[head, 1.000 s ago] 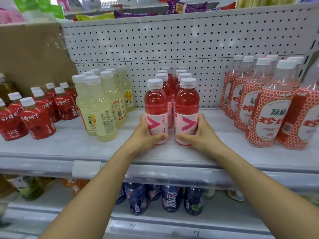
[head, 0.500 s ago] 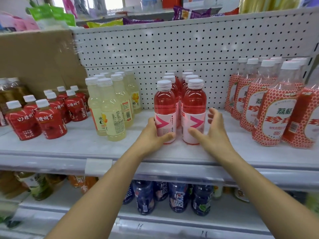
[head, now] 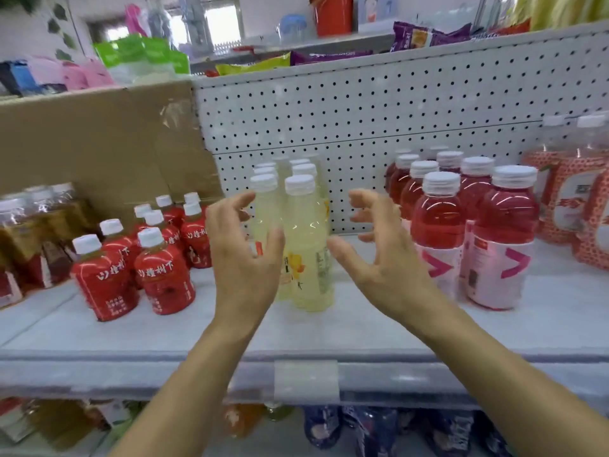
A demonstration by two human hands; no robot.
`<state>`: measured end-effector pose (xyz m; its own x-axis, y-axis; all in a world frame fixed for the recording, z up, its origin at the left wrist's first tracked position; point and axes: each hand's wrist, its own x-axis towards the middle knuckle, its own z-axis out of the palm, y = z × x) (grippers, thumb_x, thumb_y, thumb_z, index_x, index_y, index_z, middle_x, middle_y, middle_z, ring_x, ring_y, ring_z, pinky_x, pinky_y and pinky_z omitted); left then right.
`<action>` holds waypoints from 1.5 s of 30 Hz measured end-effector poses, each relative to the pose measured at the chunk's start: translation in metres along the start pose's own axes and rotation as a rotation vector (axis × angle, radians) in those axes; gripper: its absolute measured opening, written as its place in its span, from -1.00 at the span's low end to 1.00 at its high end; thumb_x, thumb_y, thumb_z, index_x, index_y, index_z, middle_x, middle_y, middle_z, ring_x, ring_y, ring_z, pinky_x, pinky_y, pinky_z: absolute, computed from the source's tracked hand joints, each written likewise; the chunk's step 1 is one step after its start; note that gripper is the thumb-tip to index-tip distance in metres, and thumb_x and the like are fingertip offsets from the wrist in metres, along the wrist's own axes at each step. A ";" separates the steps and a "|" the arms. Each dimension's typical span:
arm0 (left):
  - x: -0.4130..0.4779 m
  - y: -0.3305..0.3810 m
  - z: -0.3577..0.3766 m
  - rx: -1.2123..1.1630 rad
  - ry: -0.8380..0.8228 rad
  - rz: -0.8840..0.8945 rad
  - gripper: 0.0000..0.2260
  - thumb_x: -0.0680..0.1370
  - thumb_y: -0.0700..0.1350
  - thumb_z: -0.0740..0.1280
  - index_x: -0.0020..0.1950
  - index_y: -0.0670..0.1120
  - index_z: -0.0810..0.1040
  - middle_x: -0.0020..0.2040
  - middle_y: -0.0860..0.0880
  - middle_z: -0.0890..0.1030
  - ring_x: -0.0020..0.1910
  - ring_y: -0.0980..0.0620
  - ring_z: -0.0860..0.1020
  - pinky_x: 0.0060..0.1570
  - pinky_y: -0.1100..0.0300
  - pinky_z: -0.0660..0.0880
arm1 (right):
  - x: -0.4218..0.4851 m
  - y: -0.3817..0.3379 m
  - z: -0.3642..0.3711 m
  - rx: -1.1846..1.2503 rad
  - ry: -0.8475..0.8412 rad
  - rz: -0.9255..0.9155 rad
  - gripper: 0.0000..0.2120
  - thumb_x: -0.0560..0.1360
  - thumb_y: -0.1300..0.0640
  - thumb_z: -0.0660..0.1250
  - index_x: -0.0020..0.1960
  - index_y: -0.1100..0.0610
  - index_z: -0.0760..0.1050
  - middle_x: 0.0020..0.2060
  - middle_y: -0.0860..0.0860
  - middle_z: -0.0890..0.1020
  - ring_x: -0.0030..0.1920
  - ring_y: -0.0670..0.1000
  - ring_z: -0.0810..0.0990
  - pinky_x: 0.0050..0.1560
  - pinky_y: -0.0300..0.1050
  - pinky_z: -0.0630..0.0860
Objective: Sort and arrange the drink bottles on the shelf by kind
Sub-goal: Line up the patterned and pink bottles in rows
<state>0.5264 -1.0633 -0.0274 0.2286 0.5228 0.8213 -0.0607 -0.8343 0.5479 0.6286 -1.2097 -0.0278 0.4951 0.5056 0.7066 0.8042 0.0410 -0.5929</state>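
Shelf, white, flat, with pegboard back (head: 329,328): stock largely grouped by kind already.
Far left: clear plastic bottles of amber-brown drink (head: 19,232), white caps, clustered.
Left: squat red-labelled bottles with white caps (head: 161,275), in a loose double file; front ones slightly askew.
Centre: tall clear bottles of pale yellow drink, white caps (head: 309,258), two files running near to far.
Right: clear bottles of pink-red drink with pink arrow labels (head: 501,249), two tidy files.
Far right: bottles in red-and-white patterned sleeves (head: 573,206), partly out of view.
Left hand (head: 244,255): fingers spread, empty, in front of the left yellow file; contact cannot be told.
Right hand (head: 379,255): fingers spread, empty, just right of the yellow group, apart from it.
Status, judged: pink group looks finished; yellow group next for squaring; red-labelled group likely still needs straightening.
Lower shelf: dark blue bottles (head: 372,430), blurred.
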 end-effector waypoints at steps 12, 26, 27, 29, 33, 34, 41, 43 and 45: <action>0.100 -0.045 -0.012 0.081 -0.626 0.040 -0.68 0.62 -0.17 0.27 0.37 -0.08 0.35 0.33 -0.04 0.32 0.06 0.15 0.36 -0.12 0.62 0.27 | 0.063 -0.029 0.044 -0.331 -0.084 0.226 -0.48 0.52 0.10 0.37 0.37 -0.01 0.20 -0.01 -0.01 0.59 -0.08 0.02 0.61 0.06 0.12 0.56; 0.145 -0.051 -0.063 0.282 -0.788 0.041 -0.76 0.56 0.12 0.33 0.14 0.03 0.49 0.07 0.13 0.52 0.00 0.15 0.52 -0.03 0.20 0.49 | 0.134 -0.060 0.011 -0.516 -0.185 0.140 -0.57 0.49 -0.19 0.36 0.28 -0.04 0.44 0.12 -0.07 0.52 0.07 -0.05 0.52 -0.03 -0.15 0.45; 0.155 -0.048 -0.053 0.293 -0.805 0.042 -0.68 0.56 0.19 0.32 0.20 0.04 0.47 0.13 0.11 0.51 0.04 0.13 0.52 0.05 0.14 0.51 | 0.150 -0.058 0.018 -0.555 -0.288 0.140 -0.58 0.50 -0.18 0.36 0.29 -0.06 0.45 0.14 -0.06 0.52 0.07 -0.05 0.53 -0.04 -0.15 0.45; 0.175 -0.043 -0.029 0.319 -0.905 0.032 -0.53 0.53 0.26 0.31 0.37 0.09 0.40 0.28 0.06 0.47 0.13 0.07 0.52 0.16 0.05 0.50 | 0.177 -0.050 0.033 -0.700 -0.508 0.173 -0.58 0.51 -0.16 0.39 0.32 -0.07 0.46 0.18 -0.07 0.50 0.08 -0.02 0.53 0.02 -0.09 0.46; 0.191 -0.042 0.017 0.464 -1.213 0.020 -0.49 0.53 0.20 0.38 0.44 0.15 0.37 0.26 0.00 0.53 -0.01 0.02 0.63 0.15 0.03 0.54 | 0.207 -0.026 0.049 -0.841 -0.739 0.231 -0.61 0.50 0.00 0.44 0.31 0.01 0.52 0.14 0.05 0.60 -0.09 0.06 0.69 -0.12 -0.12 0.60; 0.193 -0.043 0.022 0.508 -1.235 0.066 -0.55 0.54 0.16 0.38 0.40 0.13 0.41 0.19 0.00 0.56 -0.07 0.04 0.64 0.08 0.08 0.54 | 0.209 -0.023 0.047 -0.832 -0.763 0.241 -0.63 0.51 0.04 0.44 0.30 0.04 0.53 0.08 0.08 0.63 -0.17 0.05 0.70 -0.23 -0.17 0.59; 0.219 -0.063 -0.011 0.513 -1.274 0.075 -0.82 0.52 0.07 0.45 0.10 0.14 0.60 0.05 0.10 0.52 -0.14 0.06 0.65 -0.21 0.26 0.49 | 0.209 -0.016 0.005 -0.808 -0.807 0.307 -0.78 0.52 0.13 0.43 0.16 0.10 0.60 -0.31 -0.02 0.60 -0.34 0.03 0.62 -0.29 -0.19 0.49; 0.225 -0.070 -0.021 0.528 -1.287 0.051 -0.82 0.49 0.07 0.48 0.07 0.18 0.62 0.04 0.06 0.57 -0.12 0.05 0.64 -0.12 0.18 0.50 | 0.211 -0.014 -0.001 -0.822 -0.840 0.347 -0.77 0.51 0.18 0.44 0.16 0.13 0.59 -0.26 0.02 0.61 -0.34 0.06 0.63 -0.31 -0.16 0.54; 0.228 -0.071 -0.024 0.571 -1.303 0.039 -0.82 0.49 0.04 0.49 0.08 0.16 0.62 0.00 0.04 0.60 -0.12 0.02 0.63 -0.13 0.19 0.49 | 0.213 -0.014 -0.003 -0.825 -0.869 0.402 -0.77 0.50 0.21 0.45 0.15 0.15 0.58 -0.20 0.08 0.62 -0.34 0.08 0.63 -0.33 -0.14 0.57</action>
<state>0.5592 -0.8800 0.1249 0.9713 0.2278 -0.0687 0.2352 -0.9628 0.1331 0.7239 -1.1051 0.1315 0.6248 0.7682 -0.1396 0.7679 -0.6369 -0.0681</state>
